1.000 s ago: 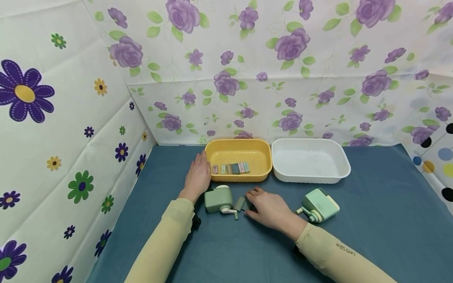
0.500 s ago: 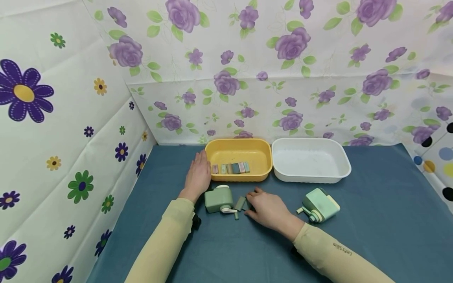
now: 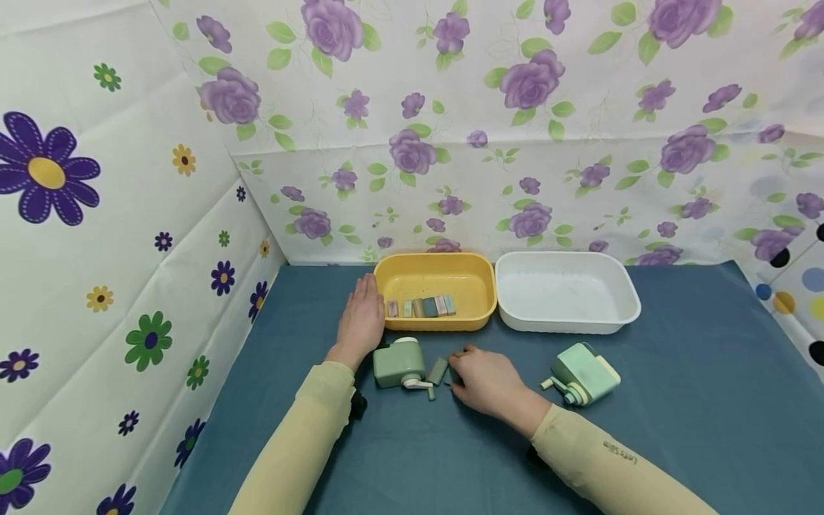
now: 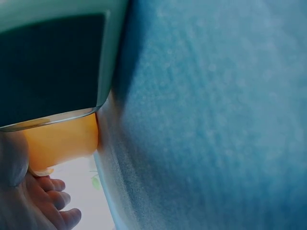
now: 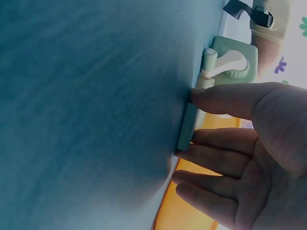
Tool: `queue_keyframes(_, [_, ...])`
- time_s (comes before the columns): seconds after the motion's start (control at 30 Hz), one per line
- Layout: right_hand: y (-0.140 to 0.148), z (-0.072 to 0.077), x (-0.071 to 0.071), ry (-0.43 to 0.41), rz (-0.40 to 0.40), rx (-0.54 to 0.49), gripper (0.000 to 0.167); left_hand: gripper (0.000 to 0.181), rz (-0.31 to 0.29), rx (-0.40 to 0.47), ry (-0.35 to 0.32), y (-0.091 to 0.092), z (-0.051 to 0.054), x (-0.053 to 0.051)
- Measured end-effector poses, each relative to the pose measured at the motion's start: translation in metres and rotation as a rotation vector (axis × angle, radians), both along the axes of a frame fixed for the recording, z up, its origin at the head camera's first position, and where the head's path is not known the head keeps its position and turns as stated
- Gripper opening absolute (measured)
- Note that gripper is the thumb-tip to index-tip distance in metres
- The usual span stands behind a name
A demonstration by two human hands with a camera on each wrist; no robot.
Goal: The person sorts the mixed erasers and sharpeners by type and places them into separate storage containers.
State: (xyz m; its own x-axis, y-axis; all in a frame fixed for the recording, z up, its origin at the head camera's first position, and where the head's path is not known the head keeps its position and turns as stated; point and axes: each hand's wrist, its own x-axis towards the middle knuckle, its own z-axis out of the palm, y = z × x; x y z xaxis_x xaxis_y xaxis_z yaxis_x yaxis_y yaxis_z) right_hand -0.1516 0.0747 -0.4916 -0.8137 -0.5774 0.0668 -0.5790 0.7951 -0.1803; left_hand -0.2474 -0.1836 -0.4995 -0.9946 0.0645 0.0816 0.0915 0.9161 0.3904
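Observation:
My right hand (image 3: 489, 383) pinches a small dark teal rectangular block (image 5: 188, 125) on the table, its ends between thumb and fingertips in the right wrist view. A grey-green block (image 3: 438, 372) lies just left of that hand. Beside it stands a green hand-crank pencil sharpener (image 3: 398, 363) with a white crank. My left hand (image 3: 362, 315) rests with straight fingers against the left wall of the yellow basin (image 3: 434, 325). Several small blocks (image 3: 430, 307) in pale and dark colours lie in a row inside that basin.
A white basin (image 3: 566, 327) stands right of the yellow one, rims close together. A second, light green crank sharpener (image 3: 586, 375) lies tilted right of my right hand. Blue cloth (image 3: 412, 458) covers the table; a flowered sheet (image 3: 412, 193) hangs behind it.
The right hand's thumb and fingers have drawn closer round the teal block, with a slight shift to the right. The left hand stays against the yellow basin.

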Motion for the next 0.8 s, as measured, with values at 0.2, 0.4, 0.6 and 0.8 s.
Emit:
queue_keyframes(0.2, [0.004, 0.006, 0.0, -0.047, -0.031, 0.018, 0.025, 0.059, -0.006, 0.003, -0.005, 0.001, 0.001, 0.0])
queue_keyframes(0.4, [0.006, 0.008, 0.0, -0.08, -0.033, 0.008, 0.024, 0.059, -0.004, -0.001, -0.008, 0.0, 0.001, 0.001])
queue_keyframes(0.6, [0.007, 0.008, -0.001, -0.099, -0.032, 0.003, 0.023, 0.058, -0.001, -0.002, 0.002, 0.001, 0.001, 0.001])
queue_keyframes(0.8, [0.006, 0.012, -0.003, -0.119, -0.034, 0.018, 0.023, 0.058, 0.0, 0.008, 0.005, 0.001, 0.001, 0.001])
